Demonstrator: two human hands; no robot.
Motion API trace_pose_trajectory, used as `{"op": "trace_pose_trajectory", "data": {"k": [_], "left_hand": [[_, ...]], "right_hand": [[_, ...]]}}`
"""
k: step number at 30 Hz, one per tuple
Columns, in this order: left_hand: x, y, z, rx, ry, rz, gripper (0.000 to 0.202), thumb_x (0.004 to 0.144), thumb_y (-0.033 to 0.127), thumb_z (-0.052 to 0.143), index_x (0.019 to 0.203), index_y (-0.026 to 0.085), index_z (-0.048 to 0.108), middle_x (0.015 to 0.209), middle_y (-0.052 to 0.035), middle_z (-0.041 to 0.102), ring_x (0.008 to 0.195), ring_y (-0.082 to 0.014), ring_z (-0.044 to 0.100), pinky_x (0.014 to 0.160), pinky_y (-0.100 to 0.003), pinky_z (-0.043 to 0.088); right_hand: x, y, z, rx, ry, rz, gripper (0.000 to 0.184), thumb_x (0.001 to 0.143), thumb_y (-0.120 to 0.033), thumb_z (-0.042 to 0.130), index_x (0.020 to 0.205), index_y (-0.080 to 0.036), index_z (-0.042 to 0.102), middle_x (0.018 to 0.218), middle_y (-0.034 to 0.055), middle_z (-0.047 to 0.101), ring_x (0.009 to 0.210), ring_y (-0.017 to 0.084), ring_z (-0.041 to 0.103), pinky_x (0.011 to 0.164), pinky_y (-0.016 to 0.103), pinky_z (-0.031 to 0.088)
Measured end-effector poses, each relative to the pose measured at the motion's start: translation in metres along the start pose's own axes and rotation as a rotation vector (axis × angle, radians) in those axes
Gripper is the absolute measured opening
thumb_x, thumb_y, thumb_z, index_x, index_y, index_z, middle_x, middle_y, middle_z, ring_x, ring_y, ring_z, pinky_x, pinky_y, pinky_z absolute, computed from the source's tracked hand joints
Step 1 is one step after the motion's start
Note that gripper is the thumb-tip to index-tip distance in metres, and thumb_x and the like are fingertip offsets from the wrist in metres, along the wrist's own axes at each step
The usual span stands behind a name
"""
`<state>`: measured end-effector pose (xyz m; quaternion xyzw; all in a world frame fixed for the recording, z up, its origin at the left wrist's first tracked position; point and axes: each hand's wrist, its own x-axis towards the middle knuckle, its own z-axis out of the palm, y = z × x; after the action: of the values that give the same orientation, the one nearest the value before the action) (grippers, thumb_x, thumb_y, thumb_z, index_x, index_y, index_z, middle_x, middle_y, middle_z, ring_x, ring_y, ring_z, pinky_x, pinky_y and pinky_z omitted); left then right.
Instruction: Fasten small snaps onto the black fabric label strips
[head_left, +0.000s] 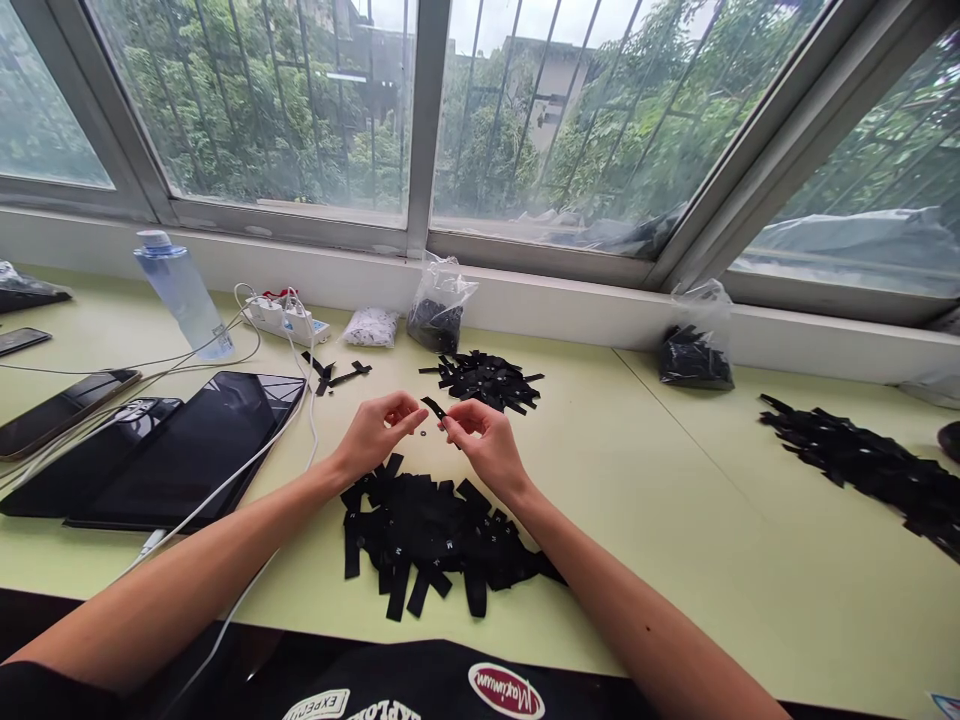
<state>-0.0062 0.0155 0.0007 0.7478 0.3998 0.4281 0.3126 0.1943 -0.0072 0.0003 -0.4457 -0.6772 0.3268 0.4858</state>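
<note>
My left hand (379, 430) and my right hand (484, 440) are raised together just above a pile of black fabric strips (431, 540) near the table's front edge. The right hand pinches one black strip (435, 408) that sticks up toward the left. The left hand's fingers are curled in a pinch close to that strip's end; a tiny dark ring (425, 434) shows between the two hands, and I cannot tell which fingers hold it. A second heap of black strips (487, 380) lies just beyond the hands.
Tablets (187, 445) and phones (64, 408) with white cables lie at left, beside a water bottle (184, 295) and a power strip (289, 318). Plastic bags (439, 305) of parts lean against the window sill. Another bag (694, 345) and a long strip heap (870, 465) are at right.
</note>
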Motion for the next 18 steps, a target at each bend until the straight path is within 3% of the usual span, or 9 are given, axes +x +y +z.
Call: {"op": "trace_pose_trajectory", "data": {"k": [3,6,11,18], "left_hand": [[-0.002,0.004,0.002,0.006,-0.065,0.030,0.037,0.096,0.046,0.056,0.082,0.017,0.073,0.075,-0.0028,0.071,0.068,-0.0142,0.061,0.065,-0.026,0.047],[-0.004,0.006,0.005,-0.061,-0.100,0.058,0.032,0.096,0.044,0.056,0.098,0.018,0.075,0.090,-0.0053,0.075,0.080,-0.0172,0.066,0.073,-0.028,0.050],[-0.004,0.004,0.007,-0.138,-0.086,0.032,0.030,0.094,0.042,0.059,0.098,0.017,0.075,0.093,-0.0056,0.075,0.084,-0.0181,0.067,0.075,-0.028,0.052],[-0.002,0.002,0.002,-0.218,-0.099,0.003,0.027,0.093,0.036,0.060,0.107,0.018,0.073,0.102,-0.0068,0.075,0.086,-0.0175,0.066,0.075,-0.027,0.052]], "right_hand": [[-0.004,-0.005,0.002,-0.156,0.107,-0.094,0.013,0.091,-0.031,0.060,0.091,-0.020,0.066,0.082,0.0037,0.069,0.068,0.016,0.061,0.064,0.030,0.050],[-0.007,-0.007,0.003,-0.338,0.157,-0.229,0.011,0.093,-0.027,0.057,0.092,-0.022,0.068,0.086,0.0041,0.069,0.069,0.016,0.060,0.068,0.031,0.051],[-0.009,-0.002,0.005,-0.483,0.063,-0.395,0.016,0.096,-0.022,0.054,0.095,-0.025,0.070,0.101,0.0057,0.067,0.081,0.017,0.063,0.077,0.031,0.052],[-0.006,0.006,0.004,-0.500,-0.042,-0.424,0.018,0.097,-0.021,0.054,0.099,-0.027,0.071,0.105,0.0048,0.065,0.082,0.016,0.062,0.077,0.030,0.051]]}}
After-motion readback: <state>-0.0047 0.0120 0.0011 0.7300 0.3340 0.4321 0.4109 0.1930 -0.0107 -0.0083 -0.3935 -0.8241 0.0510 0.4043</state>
